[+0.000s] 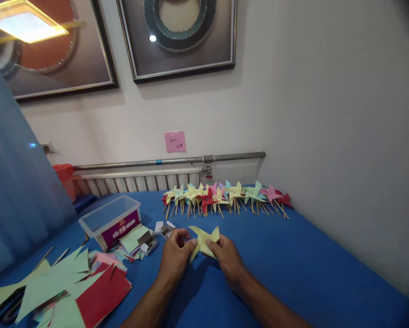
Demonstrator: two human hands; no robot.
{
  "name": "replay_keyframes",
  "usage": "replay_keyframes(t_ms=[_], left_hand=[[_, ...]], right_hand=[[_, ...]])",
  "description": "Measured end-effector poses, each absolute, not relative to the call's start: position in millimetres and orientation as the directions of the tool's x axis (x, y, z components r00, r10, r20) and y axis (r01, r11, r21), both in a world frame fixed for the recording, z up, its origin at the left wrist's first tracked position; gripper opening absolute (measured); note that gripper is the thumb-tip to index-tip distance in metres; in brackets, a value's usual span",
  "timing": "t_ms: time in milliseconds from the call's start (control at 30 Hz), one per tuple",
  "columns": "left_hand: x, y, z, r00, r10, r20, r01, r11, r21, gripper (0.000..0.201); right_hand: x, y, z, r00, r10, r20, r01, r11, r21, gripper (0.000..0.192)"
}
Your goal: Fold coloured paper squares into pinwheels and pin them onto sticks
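Head view showed both hands meeting just above the blue table (293, 255). The left hand (175, 255) pinched the near edge of a yellow paper pinwheel (204, 240), fingers curled tight on it, while the right hand (225, 257) gripped its opposite side from below. A row of finished pinwheels on sticks (225, 198) lay farther back along the wall. To the left sat a clear plastic box (110, 221), and nearer, cut paper sheets (70, 287) in green and red were spread about.
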State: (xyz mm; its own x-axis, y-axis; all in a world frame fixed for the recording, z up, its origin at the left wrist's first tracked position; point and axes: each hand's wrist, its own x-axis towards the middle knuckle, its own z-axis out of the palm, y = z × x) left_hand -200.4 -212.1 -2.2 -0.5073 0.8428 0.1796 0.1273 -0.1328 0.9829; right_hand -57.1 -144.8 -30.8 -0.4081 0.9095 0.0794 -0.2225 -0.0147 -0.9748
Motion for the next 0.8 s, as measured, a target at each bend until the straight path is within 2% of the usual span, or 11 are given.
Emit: replay_keyframes(t_ms=[67,167,333,600,800], left_hand=[[-200,-210,-3,-0.398,0.917,0.044,-0.111,-0.096,0.989,0.044],[-197,-208,-5,-0.302,0.953,-0.015,-0.270,-0.071,0.960,0.053],[-197,-207,-4,-0.297,0.955,-0.023,-0.279,-0.063,0.958,0.051],[-197,-209,-2,-0.304,0.952,0.016,-0.275,-0.104,0.956,0.045],[-194,-210,0,-0.350,0.937,-0.001,-0.278,-0.103,0.955,0.042]], right_hand=[[-58,-146,-30,-0.435,0.896,0.084,-0.194,-0.002,-0.981,0.036],[-60,-151,-27,-0.468,0.879,0.094,-0.152,0.024,-0.988,0.031],[-60,-156,-22,-0.524,0.845,0.104,-0.142,0.033,-0.989,0.031],[-58,-160,-21,-0.569,0.822,0.029,-0.211,-0.112,-0.971,0.048],[-58,-162,-18,-0.577,0.816,0.042,-0.248,-0.126,-0.960,0.048]])
